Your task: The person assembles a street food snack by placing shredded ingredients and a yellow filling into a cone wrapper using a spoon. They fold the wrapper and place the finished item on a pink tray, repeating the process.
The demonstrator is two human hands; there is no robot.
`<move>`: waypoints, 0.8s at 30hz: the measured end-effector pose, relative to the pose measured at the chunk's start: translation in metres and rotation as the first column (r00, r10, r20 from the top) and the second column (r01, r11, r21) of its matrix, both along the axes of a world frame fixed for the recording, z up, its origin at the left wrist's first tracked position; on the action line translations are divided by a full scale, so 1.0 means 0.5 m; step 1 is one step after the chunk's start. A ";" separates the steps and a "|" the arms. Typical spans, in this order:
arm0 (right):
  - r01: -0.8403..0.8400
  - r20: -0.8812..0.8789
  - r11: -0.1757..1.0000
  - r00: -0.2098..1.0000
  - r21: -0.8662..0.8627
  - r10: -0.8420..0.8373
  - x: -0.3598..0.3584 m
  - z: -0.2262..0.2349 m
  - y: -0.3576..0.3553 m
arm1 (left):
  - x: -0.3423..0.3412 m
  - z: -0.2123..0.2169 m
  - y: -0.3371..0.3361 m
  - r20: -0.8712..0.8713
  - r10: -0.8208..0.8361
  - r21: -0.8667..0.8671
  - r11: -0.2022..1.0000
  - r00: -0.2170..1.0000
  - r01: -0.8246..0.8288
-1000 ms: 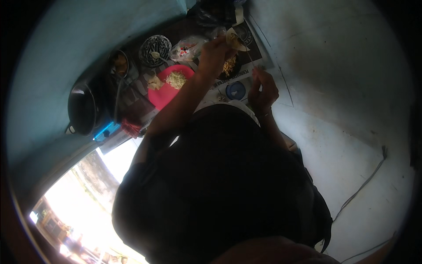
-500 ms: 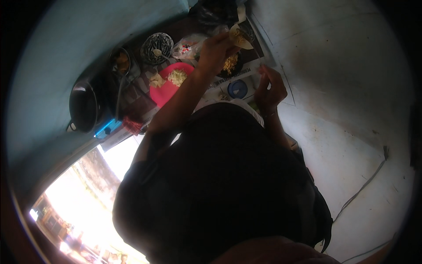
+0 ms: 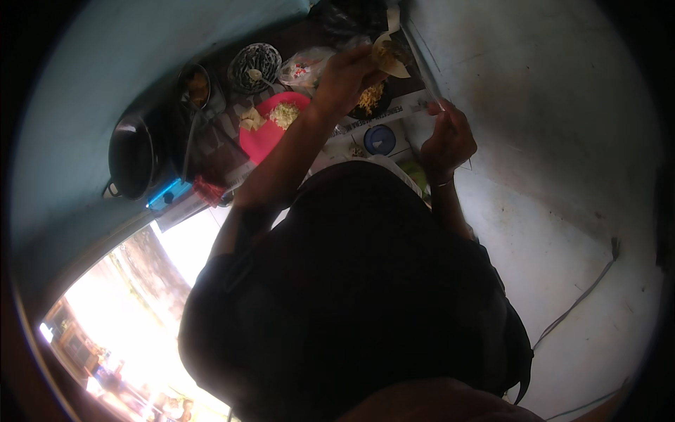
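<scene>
My left hand [image 3: 344, 82] is raised over the far end of the table, its fingers closed on the edge of a pale, thin wrapper [image 3: 397, 69] with brownish crumbly filling on it. Just below that hand sits a dark bowl [image 3: 383, 105] of yellowish shredded food [image 3: 368, 100], partly hidden by the fingers. To the right, next to the wall, my right hand [image 3: 448, 144] is lifted with fingers bent and pinched together. Something pale and thin shows at its fingertips, too blurred to name. My left forearm crosses a pink plate [image 3: 256, 145] bearing whitish shreds [image 3: 285, 114] and folded pale pieces [image 3: 251, 119].
A blue round lid or container [image 3: 380, 140] lies on newspaper [image 3: 397, 112] near my body. Farther left are a smeared bowl with a spoon [image 3: 254, 68], a plastic bag [image 3: 307, 68], a container of brown food [image 3: 197, 88] and a black pan [image 3: 131, 158]. Walls stand close on both sides.
My right hand has moved a little right, and its fingers have curled in more. The left hand stays nearly in place, with the wrapper shifted slightly right.
</scene>
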State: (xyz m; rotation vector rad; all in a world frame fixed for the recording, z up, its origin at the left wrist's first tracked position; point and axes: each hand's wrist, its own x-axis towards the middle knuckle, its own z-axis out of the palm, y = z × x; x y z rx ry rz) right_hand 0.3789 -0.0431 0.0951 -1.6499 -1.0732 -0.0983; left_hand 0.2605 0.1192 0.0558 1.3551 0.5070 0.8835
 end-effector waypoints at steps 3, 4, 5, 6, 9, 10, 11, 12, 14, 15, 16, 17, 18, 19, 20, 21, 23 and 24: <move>0.009 -0.005 1.000 1.000 0.013 -0.009 0.005 0.008 0.000 | -0.005 -0.002 0.001 0.117 0.014 -0.382 0.924 0.993 0.032; 0.010 -0.006 1.000 1.000 0.024 -0.010 0.005 0.011 0.001 | -0.006 -0.005 0.001 0.112 0.016 -0.296 0.955 0.994 0.018; 0.020 -0.038 0.999 0.999 0.024 -0.019 0.005 0.014 0.000 | -0.007 -0.007 0.002 0.140 0.009 -0.154 0.988 0.990 0.012; 0.031 -0.070 0.999 0.997 0.025 -0.029 0.005 0.018 -0.001 | -0.007 -0.010 0.003 0.084 0.028 -0.038 0.999 0.996 -0.025; 0.029 -0.176 0.997 0.984 0.065 -0.018 0.005 0.025 0.001 | -0.010 -0.012 0.003 0.077 0.032 -0.010 0.999 0.997 -0.032; 0.020 -0.205 0.997 0.979 0.079 -0.003 0.005 0.026 0.002 | -0.012 -0.009 0.003 0.145 -0.007 -0.007 1.000 0.989 0.008; 0.006 -0.221 0.997 0.975 0.074 0.011 0.005 0.028 0.003 | -0.014 -0.004 0.002 0.121 -0.018 -0.001 1.000 0.993 0.019; -0.014 -0.230 0.998 0.973 0.063 0.028 0.006 0.029 0.004 | -0.016 0.003 0.001 0.057 -0.017 -0.041 0.999 0.998 0.019; -0.026 -0.238 0.998 0.971 0.055 0.039 0.005 0.030 0.003 | -0.021 0.018 -0.001 0.146 -0.038 -0.384 0.919 0.989 0.092; -0.019 -0.236 0.998 0.971 0.056 0.032 0.004 0.031 0.003 | -0.023 0.025 -0.001 0.209 -0.039 -0.540 0.828 0.977 0.149; -0.015 -0.228 0.998 0.973 0.058 0.028 0.003 0.032 0.002 | -0.024 0.032 -0.002 0.159 -0.040 -0.547 0.828 0.986 0.122; -0.011 -0.244 0.998 0.969 0.064 0.026 0.003 0.032 0.002 | -0.027 0.037 -0.002 0.147 -0.045 -0.537 0.835 0.988 0.118; -0.009 -0.254 0.997 0.967 0.071 0.027 0.003 0.032 0.001 | -0.029 0.042 -0.003 0.131 -0.046 -0.532 0.840 0.990 0.110; -0.007 -0.264 0.997 0.964 0.078 0.028 0.003 0.031 0.001 | -0.032 0.044 -0.004 0.150 -0.048 -0.536 0.835 0.988 0.122; -0.004 -0.310 0.996 0.950 0.086 0.030 0.004 0.029 0.002 | -0.035 0.046 -0.006 0.164 -0.046 -0.545 0.828 0.985 0.129; 0.001 -0.355 0.996 0.934 0.093 0.033 0.005 0.026 0.003 | -0.039 0.047 -0.007 0.190 -0.041 -0.551 0.822 0.981 0.141; -0.016 -0.445 0.991 0.892 0.135 0.075 0.012 0.015 0.006 | -0.045 0.050 -0.009 0.097 -0.083 -0.380 0.918 0.992 0.113; -0.035 -0.489 0.985 0.865 0.170 0.115 0.017 0.008 0.010 | -0.048 0.052 -0.008 0.067 -0.091 -0.375 0.921 0.994 0.109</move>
